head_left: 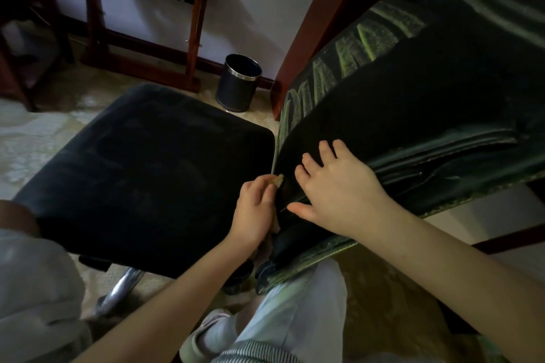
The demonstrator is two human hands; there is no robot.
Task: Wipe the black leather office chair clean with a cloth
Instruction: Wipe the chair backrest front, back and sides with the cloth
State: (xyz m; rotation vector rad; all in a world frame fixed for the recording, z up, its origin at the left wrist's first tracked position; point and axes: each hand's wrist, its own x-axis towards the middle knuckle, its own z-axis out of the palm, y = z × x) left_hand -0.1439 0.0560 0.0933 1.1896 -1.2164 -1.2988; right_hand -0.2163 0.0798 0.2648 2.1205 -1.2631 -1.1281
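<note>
The left hand [253,209] is pinching a small cloth [277,180] in its grip, pressing it into the gap between seat [147,171] and backrest [413,103] at frame centre. The right hand [339,188] is lying flat, released, on the backrest. Dull streaks are showing on the seat, so much wiping is likely remaining; the fist is hiding most of the cloth.

We look into a dim, underexposed room — the chair seat [147,168] is a near-black slab with only a faint grey sheen. The white wall [259,9] and pale floor [26,138] are the brightest areas, softly lit. The backrest [413,91] takes a greenish cast where light grazes its folds, and the bin [238,82] shows a thin glint on its metal rim. The cloth [278,179] in the left hand [253,209] is a small yellowish smudge. Straight lines bow toward the edges — the corners turn soft.
</note>
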